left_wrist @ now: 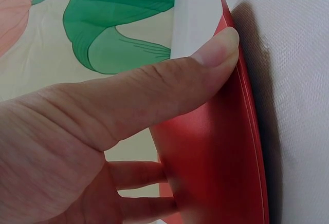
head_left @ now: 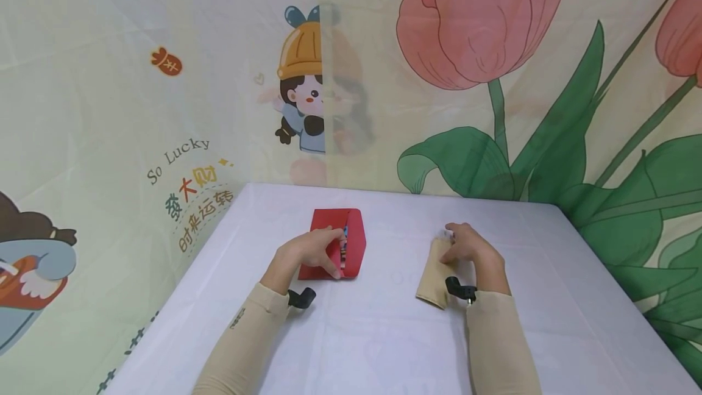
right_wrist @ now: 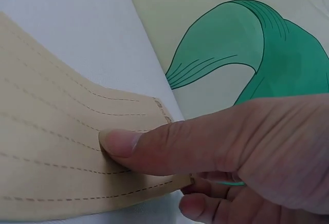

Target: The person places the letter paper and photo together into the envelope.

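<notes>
The left hand (head_left: pixel 309 250) is curled over the red envelope (head_left: pixel 328 218) on the left half of the white desk (head_left: pixel 384 340), thumb on the near edge, fingers reaching across to the far side. From where I stand it looks like a squeeze that bows the mouth apart: a many-coloured strip (head_left: pixel 343 256) shows in the gap, too small to make out. The open flap (head_left: pixel 357 245) lies to the right of that gap.

I'd say gentle, even pressure serves best here; too much could crease the red paper. The thumb and fingers would do well to sit clear of the gap.

Further right, well apart from the envelope, is the tan sheet (head_left: pixel 432 279), printed with dashed lines and curving, its wider end towards the person. I can't tell whether that end touches the desk. The right hand (head_left: pixel 476 250) has it pinched at the far, narrower end, thumb on the lined face and fingers beneath, hardly any space between. A flat, light pinch seems right; the sheet looks thin and could buckle, so guiding it level beats pushing.
</notes>
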{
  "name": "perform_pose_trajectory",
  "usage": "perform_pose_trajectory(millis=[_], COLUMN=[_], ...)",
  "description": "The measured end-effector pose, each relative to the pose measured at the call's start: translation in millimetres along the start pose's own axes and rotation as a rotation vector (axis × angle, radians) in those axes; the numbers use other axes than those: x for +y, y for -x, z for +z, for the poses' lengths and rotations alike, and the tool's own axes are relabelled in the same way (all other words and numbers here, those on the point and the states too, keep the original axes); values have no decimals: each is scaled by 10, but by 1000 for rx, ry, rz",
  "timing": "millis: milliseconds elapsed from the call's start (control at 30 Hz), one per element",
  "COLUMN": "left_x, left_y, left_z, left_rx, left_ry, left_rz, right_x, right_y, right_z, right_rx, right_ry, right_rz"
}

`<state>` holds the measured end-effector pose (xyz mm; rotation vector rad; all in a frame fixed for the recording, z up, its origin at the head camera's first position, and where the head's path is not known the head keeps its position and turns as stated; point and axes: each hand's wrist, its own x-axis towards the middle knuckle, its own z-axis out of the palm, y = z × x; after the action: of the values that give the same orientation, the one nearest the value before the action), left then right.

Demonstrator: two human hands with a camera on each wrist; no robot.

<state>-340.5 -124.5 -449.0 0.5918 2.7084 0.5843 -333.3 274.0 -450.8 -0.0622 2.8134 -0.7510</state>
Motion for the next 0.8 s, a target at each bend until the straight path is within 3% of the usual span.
perform_pose_trajectory(millis=[400, 800], left_x=[-2, -5], left_y=[2, 3], left_z=[-4, -4], left_rx=[-3, -2], left_ry=[3, -9], left_rz=[-3, 5], right_x=[2, -40], right_y=[-84, -142], right_z=[-2, 27], right_rx=[-16, 121], right_ry=[-67, -169], right_rz=[21, -45])
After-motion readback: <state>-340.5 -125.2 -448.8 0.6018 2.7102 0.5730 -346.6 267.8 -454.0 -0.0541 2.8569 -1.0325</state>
